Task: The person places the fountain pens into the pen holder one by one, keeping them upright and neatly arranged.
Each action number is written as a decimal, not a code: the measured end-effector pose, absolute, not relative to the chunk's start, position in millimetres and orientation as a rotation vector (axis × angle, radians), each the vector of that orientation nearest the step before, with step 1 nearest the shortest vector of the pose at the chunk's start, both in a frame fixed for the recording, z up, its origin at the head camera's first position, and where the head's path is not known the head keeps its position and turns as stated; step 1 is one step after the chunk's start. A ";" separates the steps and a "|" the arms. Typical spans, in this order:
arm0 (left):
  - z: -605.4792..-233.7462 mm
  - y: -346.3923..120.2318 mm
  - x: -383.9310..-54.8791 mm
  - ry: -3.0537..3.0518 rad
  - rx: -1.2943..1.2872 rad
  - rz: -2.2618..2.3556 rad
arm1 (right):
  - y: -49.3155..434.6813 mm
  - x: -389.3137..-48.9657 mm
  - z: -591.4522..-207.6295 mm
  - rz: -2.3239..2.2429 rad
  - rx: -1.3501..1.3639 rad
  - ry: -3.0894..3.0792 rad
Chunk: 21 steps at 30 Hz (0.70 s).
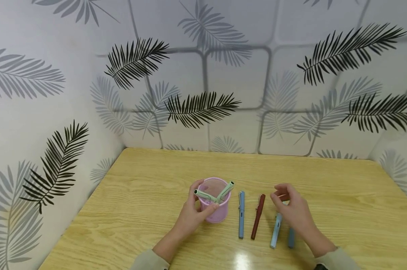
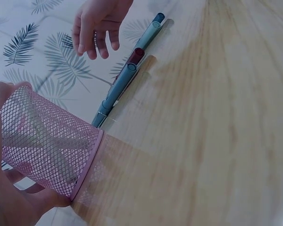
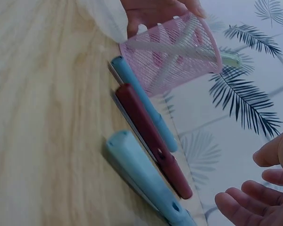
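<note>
My left hand grips a pink mesh pen cup, thumb at the near rim and fingers round its left side. Two light green pens, one leaning left and one leaning right, cross inside the cup. To the right, my right hand hovers over the pens with its fingers loosely bent and nothing in them. Below it lie a light blue pen and a darker blue pen, both partly hidden by the hand. Between the cup and that hand lie a blue pen and a dark red pen.
The pens lie side by side on a wooden table, roughly pointing away from me. Behind the table's far edge stands a pale wall with a leaf pattern, and another patterned wall rises at the left.
</note>
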State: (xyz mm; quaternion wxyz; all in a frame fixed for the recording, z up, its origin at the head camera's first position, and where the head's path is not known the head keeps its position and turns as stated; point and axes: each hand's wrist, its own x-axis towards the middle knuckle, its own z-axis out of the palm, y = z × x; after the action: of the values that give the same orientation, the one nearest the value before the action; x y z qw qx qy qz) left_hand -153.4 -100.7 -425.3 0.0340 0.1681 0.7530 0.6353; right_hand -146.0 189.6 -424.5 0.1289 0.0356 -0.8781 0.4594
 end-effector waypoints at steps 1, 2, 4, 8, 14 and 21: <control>-425.2 -100.4 -153.5 2.319 0.519 1.951 | 193.1 -146.3 -423.7 1.302 0.097 -2.560; -425.0 -100.2 -153.6 2.320 0.522 1.950 | 196.6 -146.3 -422.9 1.279 0.088 -2.568; -424.2 -99.7 -153.6 2.324 0.525 1.947 | 203.1 -146.4 -421.5 1.255 0.045 -2.589; -423.0 -99.2 -153.7 2.336 0.534 1.942 | 214.5 -144.7 -420.2 1.232 -0.095 -2.692; -423.8 -99.6 -152.8 2.341 0.527 1.935 | 226.2 -142.6 -421.5 1.249 -0.188 -2.817; -424.8 -99.7 -153.7 2.331 0.530 1.948 | 233.5 -143.7 -423.1 1.192 -0.186 -2.911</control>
State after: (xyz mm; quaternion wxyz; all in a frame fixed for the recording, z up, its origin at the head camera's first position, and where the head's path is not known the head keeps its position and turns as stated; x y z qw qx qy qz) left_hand -153.7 -99.7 -424.8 0.0288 0.1719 0.7557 0.6313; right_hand -143.7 233.5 -423.1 -0.0049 -0.0590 -0.9238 0.3781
